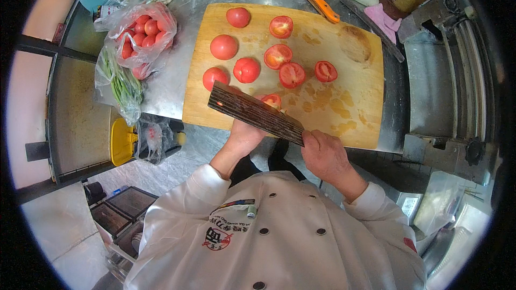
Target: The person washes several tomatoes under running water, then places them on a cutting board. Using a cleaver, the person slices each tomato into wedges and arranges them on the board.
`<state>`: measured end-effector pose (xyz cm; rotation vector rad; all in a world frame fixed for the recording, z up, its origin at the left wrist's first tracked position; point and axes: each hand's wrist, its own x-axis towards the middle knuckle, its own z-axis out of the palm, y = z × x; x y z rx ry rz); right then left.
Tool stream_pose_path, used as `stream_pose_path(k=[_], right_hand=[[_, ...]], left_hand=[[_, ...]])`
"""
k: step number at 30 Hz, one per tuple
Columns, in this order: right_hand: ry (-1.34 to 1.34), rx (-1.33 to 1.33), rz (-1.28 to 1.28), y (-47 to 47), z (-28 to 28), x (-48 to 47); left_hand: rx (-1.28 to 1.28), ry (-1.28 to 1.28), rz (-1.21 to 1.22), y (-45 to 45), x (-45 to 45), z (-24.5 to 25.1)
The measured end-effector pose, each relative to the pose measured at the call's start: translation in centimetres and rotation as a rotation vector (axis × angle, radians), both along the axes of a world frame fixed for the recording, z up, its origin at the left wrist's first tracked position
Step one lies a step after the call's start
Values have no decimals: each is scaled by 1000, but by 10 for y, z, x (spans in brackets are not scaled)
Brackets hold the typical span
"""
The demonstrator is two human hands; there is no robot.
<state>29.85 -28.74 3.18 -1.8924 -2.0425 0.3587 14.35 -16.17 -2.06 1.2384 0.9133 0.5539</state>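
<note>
My right hand (326, 157) grips a wide-bladed cleaver (258, 114), its dark streaked blade slanting up to the left over the near edge of the wooden cutting board (369, 84). Under the blade, my left hand (245, 139) holds a cut tomato (272, 100); the blade hides the fingers and much of that piece. Cut faces show on several tomato pieces beyond it, among them a half (292, 75) and a smaller piece (325, 71). Whole-looking tomatoes, such as one (223, 47), stand along the board's left side. Wet patches mark the wood.
Left of the board lie a plastic bag of tomatoes (151, 28) and bagged green stalks (121, 84). An orange-handled knife (324, 8) overlaps the board's far edge. Beside it are a long dark bar (375, 30) and a pink cloth (381, 16). A yellow lid (121, 141) stands below the counter.
</note>
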Motion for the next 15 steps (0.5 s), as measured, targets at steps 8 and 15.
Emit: stream_pose_path(k=[8,15], right_hand=[[3,-55,4,-1,-3,6],[27,3,-2,5,-4,2]], left_hand=[[127,124,76,-1,5,5],[21,36,-50,-10,9,4]])
